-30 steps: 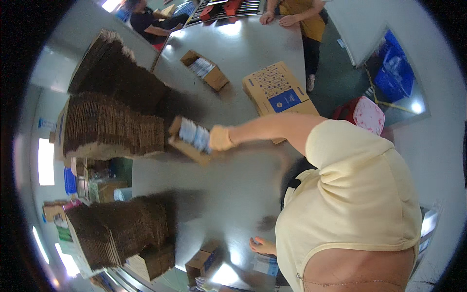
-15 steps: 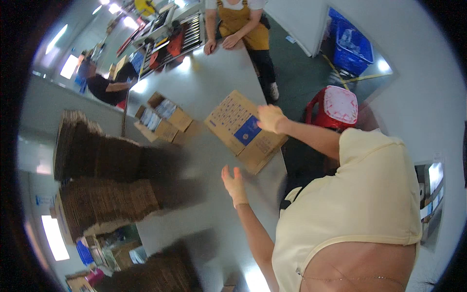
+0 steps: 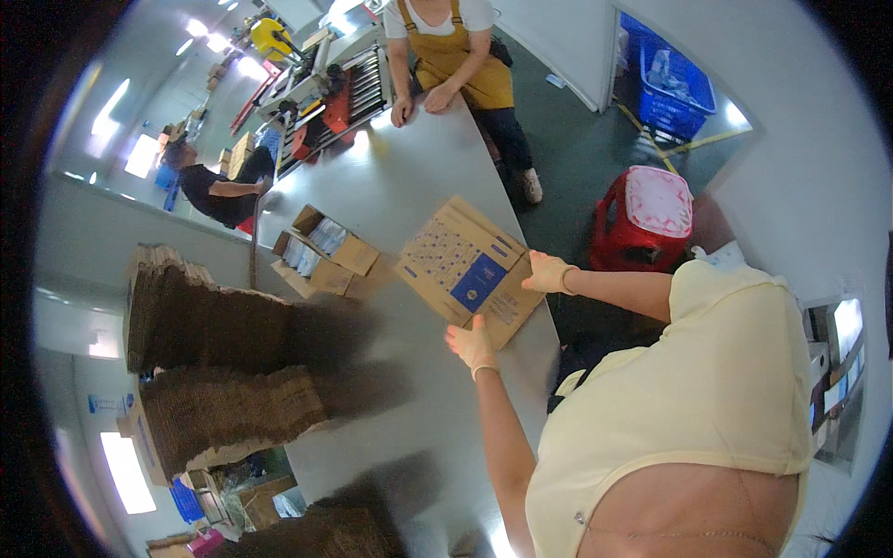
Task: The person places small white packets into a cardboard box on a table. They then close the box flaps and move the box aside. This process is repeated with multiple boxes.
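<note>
A flat brown cardboard carton point(image 3: 445, 249) with blue printing lies at an angle on the grey metal table point(image 3: 423, 409). Its top shows layered flaps along the far edge. At the carton's near left corner is my left hand point(image 3: 474, 344), thumb raised against the edge and fingers stretched out beside it. My right hand point(image 3: 549, 273) reaches the carton's right edge, thumb and fingers apart, the thumb resting over the border. Neither hand shows a closed grip; contact under the edge is hidden.
Two small open boxes point(image 3: 342, 263) with wrapped contents stand beyond the carton. Tall stacks of flattened cardboard point(image 3: 219, 321) line the left side. A person in mustard overalls point(image 3: 446, 56) leans at the far end. A red stool point(image 3: 642, 219) and a blue basket point(image 3: 677, 98) are to the right.
Both hands have come to the carton: the left moved up to its near corner, and the right drew back from its top to the right edge. The view has shifted slightly.
</note>
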The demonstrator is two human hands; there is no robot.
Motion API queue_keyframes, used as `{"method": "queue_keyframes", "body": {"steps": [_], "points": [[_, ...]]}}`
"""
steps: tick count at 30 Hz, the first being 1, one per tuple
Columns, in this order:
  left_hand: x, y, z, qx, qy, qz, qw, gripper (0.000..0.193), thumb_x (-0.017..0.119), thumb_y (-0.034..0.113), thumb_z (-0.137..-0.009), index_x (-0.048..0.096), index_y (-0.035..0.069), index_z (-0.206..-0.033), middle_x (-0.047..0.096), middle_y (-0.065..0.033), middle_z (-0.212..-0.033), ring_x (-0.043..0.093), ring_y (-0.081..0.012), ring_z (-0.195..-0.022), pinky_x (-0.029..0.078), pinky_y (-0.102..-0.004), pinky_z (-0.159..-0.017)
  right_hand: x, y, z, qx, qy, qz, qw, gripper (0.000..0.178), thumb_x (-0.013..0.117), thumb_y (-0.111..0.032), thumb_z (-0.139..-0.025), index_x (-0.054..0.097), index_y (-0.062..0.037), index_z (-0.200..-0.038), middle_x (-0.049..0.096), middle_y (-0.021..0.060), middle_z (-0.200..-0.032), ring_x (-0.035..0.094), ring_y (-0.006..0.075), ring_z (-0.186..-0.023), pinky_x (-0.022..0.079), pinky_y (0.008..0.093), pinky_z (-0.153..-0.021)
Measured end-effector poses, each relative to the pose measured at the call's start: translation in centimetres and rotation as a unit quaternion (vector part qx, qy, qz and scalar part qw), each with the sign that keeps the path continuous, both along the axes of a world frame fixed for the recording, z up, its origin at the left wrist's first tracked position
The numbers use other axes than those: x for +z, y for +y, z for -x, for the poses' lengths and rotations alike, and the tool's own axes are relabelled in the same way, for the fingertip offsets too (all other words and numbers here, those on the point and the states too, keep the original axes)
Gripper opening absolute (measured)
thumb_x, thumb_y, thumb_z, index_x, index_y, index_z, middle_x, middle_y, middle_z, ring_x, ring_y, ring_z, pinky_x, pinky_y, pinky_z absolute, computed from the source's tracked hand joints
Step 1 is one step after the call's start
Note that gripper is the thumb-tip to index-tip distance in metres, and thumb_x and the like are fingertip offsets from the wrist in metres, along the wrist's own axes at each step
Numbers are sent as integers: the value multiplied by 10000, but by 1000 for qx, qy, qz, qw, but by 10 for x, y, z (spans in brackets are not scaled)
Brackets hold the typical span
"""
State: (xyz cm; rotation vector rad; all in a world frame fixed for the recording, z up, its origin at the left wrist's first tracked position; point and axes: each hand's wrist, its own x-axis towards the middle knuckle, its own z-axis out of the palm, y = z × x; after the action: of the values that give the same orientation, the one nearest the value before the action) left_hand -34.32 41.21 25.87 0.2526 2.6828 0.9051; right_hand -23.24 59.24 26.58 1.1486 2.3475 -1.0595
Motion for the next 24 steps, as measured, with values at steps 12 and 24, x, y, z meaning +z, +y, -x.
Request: {"method": "queue_keyframes", "body": {"steps": [12, 24], "points": [[-5, -25, -5, 79, -90, -282, 952, 693, 671, 343, -772, 436, -90, -1260, 445, -276, -1303, 487, -392, -1160, 392, -440, -991, 32, -26, 17, 12, 24, 25, 999, 826, 659, -428, -790, 309, 70, -1349, 399, 231, -1356, 369, 355, -1296, 350, 431, -1061], [49, -188, -87, 243, -243, -588, 732, 663, 373, 557, -933, 308, 126, -1432, 427, -102, -1378, 441, -280, -1237, 419, -456, -977, 110, -152, 49, 393, 270, 189, 858, 573, 581, -572, -831, 636, -35, -1023, 662, 212, -943, 621, 391, -851, 496, 415, -773]]}}
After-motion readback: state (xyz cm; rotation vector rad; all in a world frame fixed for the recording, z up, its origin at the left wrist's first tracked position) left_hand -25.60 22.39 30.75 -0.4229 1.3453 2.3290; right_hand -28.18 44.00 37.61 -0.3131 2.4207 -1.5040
